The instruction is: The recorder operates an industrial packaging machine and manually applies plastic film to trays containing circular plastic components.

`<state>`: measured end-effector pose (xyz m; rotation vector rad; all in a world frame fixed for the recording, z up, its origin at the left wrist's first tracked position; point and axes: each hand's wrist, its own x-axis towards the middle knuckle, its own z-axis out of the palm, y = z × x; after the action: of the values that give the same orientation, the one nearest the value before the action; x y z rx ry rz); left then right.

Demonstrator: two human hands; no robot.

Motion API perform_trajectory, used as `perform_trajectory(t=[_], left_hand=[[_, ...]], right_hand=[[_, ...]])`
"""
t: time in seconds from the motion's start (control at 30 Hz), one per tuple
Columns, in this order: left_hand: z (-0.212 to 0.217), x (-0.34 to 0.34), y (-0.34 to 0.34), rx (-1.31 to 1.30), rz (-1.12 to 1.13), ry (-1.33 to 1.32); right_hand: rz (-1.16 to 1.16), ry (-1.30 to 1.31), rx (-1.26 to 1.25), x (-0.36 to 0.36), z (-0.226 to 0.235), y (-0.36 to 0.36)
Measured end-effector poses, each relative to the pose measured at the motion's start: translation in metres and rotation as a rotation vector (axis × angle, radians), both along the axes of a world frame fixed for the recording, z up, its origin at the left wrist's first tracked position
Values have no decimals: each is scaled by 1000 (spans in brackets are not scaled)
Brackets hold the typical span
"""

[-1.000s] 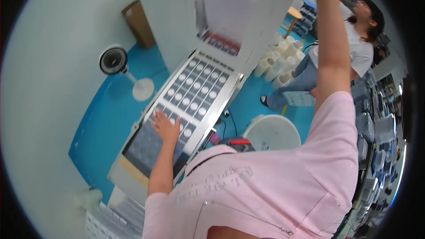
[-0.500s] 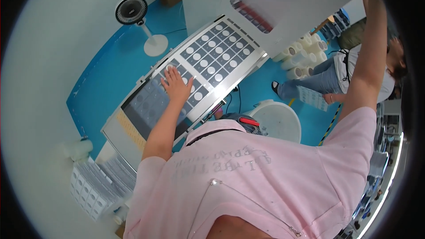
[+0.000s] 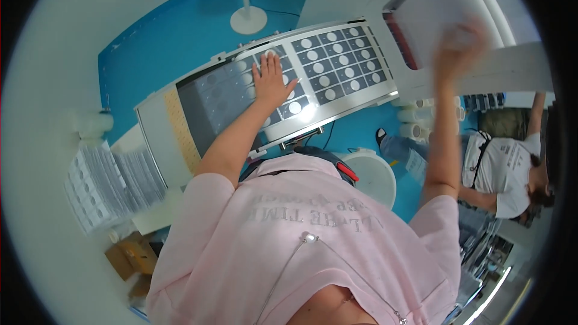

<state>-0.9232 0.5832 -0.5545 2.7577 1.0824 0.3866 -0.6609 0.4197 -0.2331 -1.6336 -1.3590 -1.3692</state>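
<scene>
My left hand (image 3: 272,82) lies open, fingers spread, on a grey sheet with white circles (image 3: 289,76) on the bed of a long white machine (image 3: 155,129). Part of that sheet is under a dark glossy panel (image 3: 208,102). To the right, a second grey sheet with rows of white circles (image 3: 338,49) rests flat on the bed. My right hand (image 3: 462,47) is raised in front of the machine's tall white housing (image 3: 385,18). Motion blurs its fingers, so I cannot tell whether it holds anything.
A fan (image 3: 248,19) stands behind the machine. Stacked printed sheets (image 3: 99,186) are at the left, with a cardboard box (image 3: 133,253) below. A white bin (image 3: 376,183) and white rolls (image 3: 412,130) are at right, near another person (image 3: 494,171).
My view has turned and shifted, so the machine appears more level. My right hand has come down from the upper right edge to the front of the housing. My left hand stays on the sheet.
</scene>
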Motion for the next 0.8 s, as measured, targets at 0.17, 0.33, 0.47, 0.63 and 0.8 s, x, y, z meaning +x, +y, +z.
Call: perform_trajectory(t=[0.17, 0.33, 0.47, 0.63, 0.8], left_hand=[[0, -11, 18, -418, -24, -509], [20, -91, -1, -52, 168, -76], [15, -132, -8, -79, 147, -8], [9, -120, -2, -21, 138, 24], [-1, -136, 15, -111, 115, -25]], right_hand=[[670, 714, -746, -119, -219, 85], [629, 477, -1069, -155, -302, 79], [521, 487, -999, -167, -314, 101], [285, 486, -857, -201, -314, 154], [490, 429, -985, -193, -319, 138]])
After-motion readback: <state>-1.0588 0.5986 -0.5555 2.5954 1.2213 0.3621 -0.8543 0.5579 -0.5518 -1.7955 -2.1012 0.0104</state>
